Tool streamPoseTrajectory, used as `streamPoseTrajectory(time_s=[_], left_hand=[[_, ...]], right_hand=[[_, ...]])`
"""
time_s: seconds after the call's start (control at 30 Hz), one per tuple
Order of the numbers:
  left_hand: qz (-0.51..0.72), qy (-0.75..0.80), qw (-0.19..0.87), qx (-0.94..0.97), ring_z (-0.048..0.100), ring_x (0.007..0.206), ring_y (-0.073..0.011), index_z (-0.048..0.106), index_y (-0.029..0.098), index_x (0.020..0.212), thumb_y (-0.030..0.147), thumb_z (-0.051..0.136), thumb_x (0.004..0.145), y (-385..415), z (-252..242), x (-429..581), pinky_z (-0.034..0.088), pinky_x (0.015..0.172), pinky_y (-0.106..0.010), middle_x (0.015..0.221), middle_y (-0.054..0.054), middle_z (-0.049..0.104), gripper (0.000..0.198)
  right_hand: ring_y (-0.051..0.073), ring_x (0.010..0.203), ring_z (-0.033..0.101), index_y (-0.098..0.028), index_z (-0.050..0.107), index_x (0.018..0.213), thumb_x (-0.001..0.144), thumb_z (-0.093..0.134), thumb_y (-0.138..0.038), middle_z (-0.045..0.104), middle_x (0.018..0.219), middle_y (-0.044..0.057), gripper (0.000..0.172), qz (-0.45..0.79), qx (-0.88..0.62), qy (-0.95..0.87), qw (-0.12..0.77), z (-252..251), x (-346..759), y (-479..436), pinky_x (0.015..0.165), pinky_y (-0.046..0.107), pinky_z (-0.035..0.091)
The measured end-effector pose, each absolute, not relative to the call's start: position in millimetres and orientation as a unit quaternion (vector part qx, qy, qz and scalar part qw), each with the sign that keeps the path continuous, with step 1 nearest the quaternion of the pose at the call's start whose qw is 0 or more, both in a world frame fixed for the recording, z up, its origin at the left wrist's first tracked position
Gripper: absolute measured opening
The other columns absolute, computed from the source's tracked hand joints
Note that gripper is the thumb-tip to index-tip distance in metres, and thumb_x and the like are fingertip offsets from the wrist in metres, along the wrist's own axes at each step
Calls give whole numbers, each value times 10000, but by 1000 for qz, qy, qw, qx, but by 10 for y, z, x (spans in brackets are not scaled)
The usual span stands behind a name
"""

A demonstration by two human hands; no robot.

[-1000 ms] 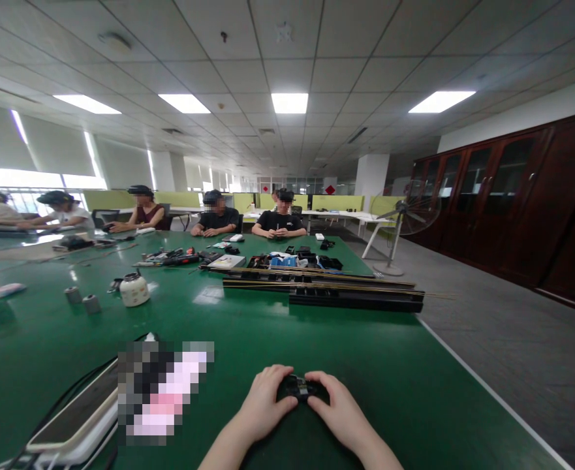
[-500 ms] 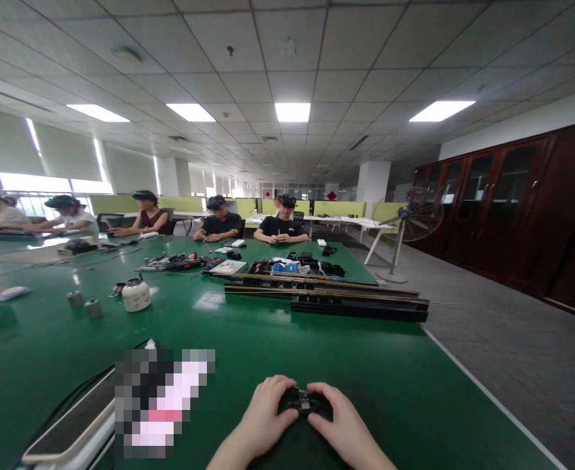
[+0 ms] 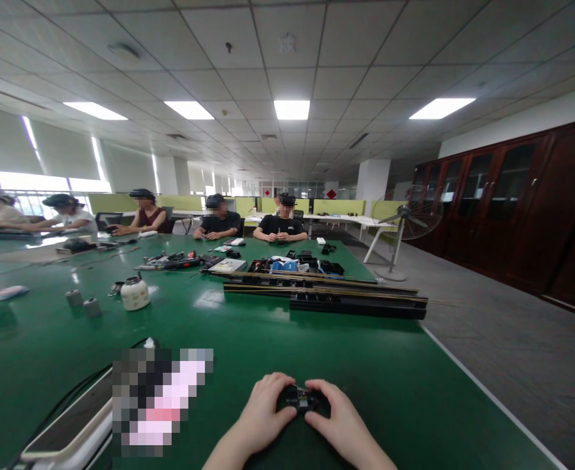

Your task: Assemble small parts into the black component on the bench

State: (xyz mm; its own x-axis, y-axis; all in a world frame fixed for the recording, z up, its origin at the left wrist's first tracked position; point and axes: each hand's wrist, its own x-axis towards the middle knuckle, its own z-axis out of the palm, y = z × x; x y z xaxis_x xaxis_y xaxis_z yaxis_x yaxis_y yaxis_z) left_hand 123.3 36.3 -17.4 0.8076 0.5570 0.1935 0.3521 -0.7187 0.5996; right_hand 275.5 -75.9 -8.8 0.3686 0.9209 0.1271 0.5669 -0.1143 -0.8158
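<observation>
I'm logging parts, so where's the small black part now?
The black part is low in the head view, slightly right of centre, between the left hand and the right hand.

Your bare left hand [image 3: 264, 406] and bare right hand [image 3: 342, 412] face each other, close together but apart, in near-mirrored poses. On each, the fingers [image 3: 278, 380] arch inward along the far side while the thumb [image 3: 285, 415] points inward on the near side, making a rounded grip. Your bare left forearm [image 3: 227, 452] and bare right forearm [image 3: 371, 452] enter from the lower edge, slanting toward one another.
</observation>
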Motion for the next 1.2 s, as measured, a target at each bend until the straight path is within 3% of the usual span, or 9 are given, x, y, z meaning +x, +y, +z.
streamPoseTrajectory(time_s=[0.27, 0.57, 0.93, 1.2], left_hand=[[178, 268, 332, 887, 416, 1145, -237, 438, 205, 1237, 184, 582, 659, 416, -248, 1215, 288, 1000, -352, 1238, -64, 499, 596], [191, 251, 321, 893, 485, 1039, -205, 544, 193, 1074, 161, 554, 698, 366, -177, 1215, 353, 929, -303, 1101, -49, 562, 377], [196, 233, 301, 904, 470, 1066, -232, 510, 228, 1151, 186, 568, 698, 387, -216, 1210, 345, 943, -353, 1147, -56, 555, 459], [198, 236, 298, 903, 487, 1035, -217, 541, 217, 1095, 188, 567, 729, 386, -202, 1221, 361, 914, -326, 1112, -48, 573, 368]], right_hand=[[217, 1039, 541, -228, 607, 1017, 625, 563, -183, 629, 1069, 47, 397, 207, -715, -521, 417, -121, 2764, -756, 939, 338, 368], [224, 1043, 539, -223, 613, 1014, 614, 582, -192, 632, 1075, 47, 402, 203, -710, -529, 417, -108, 2752, -767, 937, 338, 369], [226, 1038, 532, -252, 666, 844, 628, 606, -200, 655, 1014, 33, 231, 165, -698, -563, 410, -58, 2675, -738, 941, 363, 354], [227, 1039, 524, -259, 649, 813, 671, 573, -212, 643, 1019, 25, 168, 159, -705, -568, 395, -57, 2667, -747, 935, 369, 345]])
